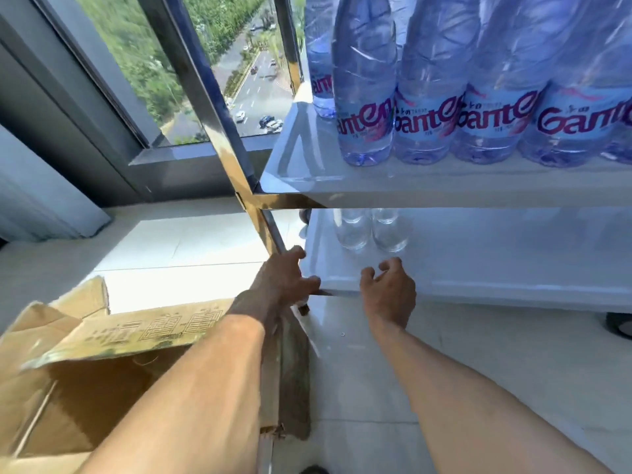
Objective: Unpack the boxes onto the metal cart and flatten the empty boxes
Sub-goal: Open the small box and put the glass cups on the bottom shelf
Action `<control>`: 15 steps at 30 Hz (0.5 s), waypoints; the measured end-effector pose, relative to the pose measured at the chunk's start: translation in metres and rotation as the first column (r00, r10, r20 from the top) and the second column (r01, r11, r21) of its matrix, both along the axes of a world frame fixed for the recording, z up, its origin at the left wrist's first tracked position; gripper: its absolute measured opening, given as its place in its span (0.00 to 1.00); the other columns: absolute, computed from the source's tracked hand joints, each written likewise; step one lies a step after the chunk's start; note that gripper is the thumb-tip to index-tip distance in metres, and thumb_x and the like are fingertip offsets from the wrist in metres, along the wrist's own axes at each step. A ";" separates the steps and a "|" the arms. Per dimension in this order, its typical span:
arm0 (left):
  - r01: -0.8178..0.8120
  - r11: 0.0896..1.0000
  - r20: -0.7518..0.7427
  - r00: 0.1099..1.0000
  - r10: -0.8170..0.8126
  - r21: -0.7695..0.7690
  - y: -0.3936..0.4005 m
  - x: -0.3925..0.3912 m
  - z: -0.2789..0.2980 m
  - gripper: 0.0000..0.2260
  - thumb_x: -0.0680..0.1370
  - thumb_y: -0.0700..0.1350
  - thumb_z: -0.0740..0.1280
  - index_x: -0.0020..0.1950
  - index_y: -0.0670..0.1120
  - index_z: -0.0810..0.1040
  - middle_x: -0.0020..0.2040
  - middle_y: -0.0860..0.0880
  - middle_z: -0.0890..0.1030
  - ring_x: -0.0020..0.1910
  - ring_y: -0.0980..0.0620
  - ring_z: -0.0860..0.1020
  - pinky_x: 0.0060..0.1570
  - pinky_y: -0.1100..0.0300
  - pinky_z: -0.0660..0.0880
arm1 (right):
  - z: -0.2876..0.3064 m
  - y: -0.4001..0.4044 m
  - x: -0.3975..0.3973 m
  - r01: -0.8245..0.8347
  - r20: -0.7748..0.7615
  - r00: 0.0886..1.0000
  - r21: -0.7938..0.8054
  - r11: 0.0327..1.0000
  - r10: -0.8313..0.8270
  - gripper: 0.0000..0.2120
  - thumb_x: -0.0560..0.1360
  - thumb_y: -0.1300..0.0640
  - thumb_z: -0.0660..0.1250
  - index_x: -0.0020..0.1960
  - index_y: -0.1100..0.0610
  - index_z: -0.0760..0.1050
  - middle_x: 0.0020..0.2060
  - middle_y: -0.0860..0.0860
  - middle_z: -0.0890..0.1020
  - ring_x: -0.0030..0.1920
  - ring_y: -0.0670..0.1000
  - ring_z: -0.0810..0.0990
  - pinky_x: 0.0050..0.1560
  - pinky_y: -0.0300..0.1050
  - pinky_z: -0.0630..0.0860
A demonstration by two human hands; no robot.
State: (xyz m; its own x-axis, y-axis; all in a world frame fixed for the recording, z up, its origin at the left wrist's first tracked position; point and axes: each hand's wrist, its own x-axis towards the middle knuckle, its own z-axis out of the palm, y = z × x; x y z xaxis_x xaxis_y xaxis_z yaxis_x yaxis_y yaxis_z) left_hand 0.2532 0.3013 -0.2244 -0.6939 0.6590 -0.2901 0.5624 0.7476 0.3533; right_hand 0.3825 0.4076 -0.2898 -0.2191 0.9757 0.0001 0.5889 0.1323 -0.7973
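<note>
One open brown box [102, 371], flaps raised

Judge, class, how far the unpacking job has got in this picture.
Done: clear plastic Ganten water bottles line the white upper cart shelf, and two more bottles stand on the lower shelf. In hand: nothing; left hand and right hand are empty at that shelf's edge. Left: the open brown cardboard box is not flattened.

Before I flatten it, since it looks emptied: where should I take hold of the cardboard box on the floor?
Probably the raised printed flap of the cardboard box, taken from above. It stands free at the open top, so fingers can curl over its edge. The left hand is closest; the right hand hovers by the cart's lower shelf.
</note>
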 end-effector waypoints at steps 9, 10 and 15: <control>-0.179 0.909 0.276 0.915 0.294 -0.376 -0.125 -0.037 0.092 0.06 0.73 0.38 0.64 0.42 0.41 0.81 0.35 0.48 0.83 0.30 0.52 0.80 0.29 0.66 0.69 | 0.078 -0.160 -0.059 -0.706 -0.028 0.686 0.221 0.673 0.728 0.02 0.72 0.54 0.64 0.41 0.51 0.72 0.31 0.49 0.78 0.32 0.50 0.75 0.27 0.42 0.70; -0.205 0.888 0.255 0.909 0.328 -0.412 -0.145 -0.039 0.094 0.07 0.74 0.39 0.63 0.41 0.42 0.82 0.34 0.49 0.84 0.30 0.53 0.82 0.32 0.65 0.72 | 0.081 -0.174 -0.062 -0.774 -0.002 0.608 0.220 0.594 0.794 0.02 0.72 0.55 0.63 0.43 0.53 0.74 0.32 0.50 0.79 0.33 0.50 0.76 0.29 0.43 0.74; -0.222 0.779 0.158 0.912 0.378 -0.586 -0.225 -0.033 0.054 0.12 0.75 0.43 0.63 0.54 0.42 0.81 0.43 0.47 0.83 0.39 0.50 0.82 0.32 0.63 0.77 | 0.072 -0.232 -0.077 -0.989 0.260 0.131 -0.027 0.143 0.957 0.12 0.74 0.54 0.64 0.52 0.58 0.80 0.43 0.57 0.83 0.42 0.58 0.82 0.41 0.46 0.81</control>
State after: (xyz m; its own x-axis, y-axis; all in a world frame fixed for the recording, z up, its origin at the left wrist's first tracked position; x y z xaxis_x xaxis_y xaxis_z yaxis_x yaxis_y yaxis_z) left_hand 0.2204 0.0765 -0.1705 -0.6791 0.1063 -0.7263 0.2251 0.9719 -0.0683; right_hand 0.3059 0.1759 -0.2178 -0.9940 -0.0701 -0.0835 -0.0032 0.7845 -0.6202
